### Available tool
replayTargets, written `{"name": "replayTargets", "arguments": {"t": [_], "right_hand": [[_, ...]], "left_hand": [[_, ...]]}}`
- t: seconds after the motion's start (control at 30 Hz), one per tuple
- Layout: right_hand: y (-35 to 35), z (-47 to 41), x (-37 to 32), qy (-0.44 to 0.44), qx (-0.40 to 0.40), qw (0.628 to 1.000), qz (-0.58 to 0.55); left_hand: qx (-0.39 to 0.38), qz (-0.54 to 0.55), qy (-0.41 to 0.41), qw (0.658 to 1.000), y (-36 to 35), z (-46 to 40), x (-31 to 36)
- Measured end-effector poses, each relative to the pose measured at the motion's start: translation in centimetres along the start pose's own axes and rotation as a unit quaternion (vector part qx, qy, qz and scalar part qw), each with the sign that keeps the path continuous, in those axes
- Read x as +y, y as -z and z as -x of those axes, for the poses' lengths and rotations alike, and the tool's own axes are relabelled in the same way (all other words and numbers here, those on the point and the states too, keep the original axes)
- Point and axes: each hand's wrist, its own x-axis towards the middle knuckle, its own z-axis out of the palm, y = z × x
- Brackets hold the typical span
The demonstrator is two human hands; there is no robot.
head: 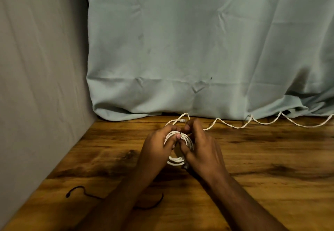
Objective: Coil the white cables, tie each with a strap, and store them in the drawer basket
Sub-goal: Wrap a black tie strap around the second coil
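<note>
- Pale cloth (198,49) hanging behind wooden worktop (262,158).
- Left hand (157,151) and right hand (200,147) both curled around white coil (178,160), held above worktop centre.
- Loose cable (235,126) trailing right along cloth.
- Black strap (79,191) lying near left.

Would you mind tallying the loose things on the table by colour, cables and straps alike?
White cables: 2, the coil held in both hands and the wavy cable along the cloth.
Black straps: 2, one on the table by the left forearm, one dark band on the coil.
Total: 4
</note>
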Motion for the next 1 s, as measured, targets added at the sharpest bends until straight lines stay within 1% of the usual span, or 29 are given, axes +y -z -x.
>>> {"name": "replayTargets", "arguments": {"t": [0.1, 0.2, 0.27, 0.37, 0.43, 0.5, 0.53, 0.57, 0.63, 0.7, 0.73, 0.8, 0.87, 0.9, 0.93, 1.0], "right_hand": [[-0.1, -0.1, -0.1, -0.008, -0.010, 1.000, 0.007], [-0.1, -0.1, 0.0, 0.001, -0.003, 1.000, 0.019], [-0.2, -0.1, -0.2, 0.037, 0.003, 0.997, 0.066], [-0.4, -0.2, -0.4, 0.117, 0.031, 0.983, 0.139], [-0.4, -0.2, -0.3, 0.175, 0.063, 0.974, 0.133], [-0.3, -0.2, -0.1, 0.206, 0.083, 0.968, 0.114], [-0.3, -0.1, 0.1, 0.204, 0.090, 0.970, 0.094], [-0.3, 0.0, 0.2, 0.181, 0.096, 0.977, 0.062], [-0.3, 0.2, 0.3, 0.079, 0.101, 0.991, -0.026], [-0.3, 0.2, 0.5, -0.018, 0.115, 0.988, -0.102], [-0.4, 0.1, 0.6, -0.055, 0.123, 0.981, -0.141], [-0.7, 0.0, 1.0, -0.106, 0.137, 0.963, -0.205], [-1.1, 0.0, 1.0, -0.129, 0.131, 0.958, -0.219], [-1.3, 0.0, 0.9, -0.130, 0.120, 0.960, -0.219], [-1.5, 0.1, 0.7, -0.125, 0.106, 0.962, -0.218], [-1.6, 0.1, 0.3, -0.103, 0.092, 0.969, -0.206]], "left_hand": [[0.006, 0.050, 0.049, 0.998, -0.1, 0.0, -0.3], [0.005, 0.180, 0.124, 0.976, -0.3, -0.2, -0.3], [-0.011, 0.227, 0.158, 0.961, -0.2, -0.3, -0.2], [-0.030, 0.248, 0.190, 0.949, 0.4, -0.6, -0.5], [-0.021, 0.274, 0.204, 0.940, 0.6, -0.6, -0.7], [-0.003, 0.307, 0.208, 0.929, 0.7, -0.6, -0.7], [-0.001, 0.314, 0.204, 0.927, 0.6, -0.6, -0.7], [-0.008, 0.310, 0.195, 0.931, 0.6, -0.7, -0.7], [-0.043, 0.288, 0.157, 0.944, 0.6, -0.7, -0.5], [-0.083, 0.251, 0.096, 0.960, 0.6, -0.5, -0.1], [-0.099, 0.211, 0.062, 0.970, 0.6, -0.4, 0.1], [-0.119, 0.066, -0.006, 0.991, 0.8, -0.2, 0.3], [-0.110, -0.086, -0.065, 0.988, 0.9, -0.3, 0.3], [-0.105, -0.137, -0.081, 0.982, 1.0, -0.3, 0.2], [-0.105, -0.166, -0.086, 0.977, 1.0, -0.4, 0.1], [-0.109, -0.188, -0.076, 0.973, 1.0, -0.3, 0.0]]}}
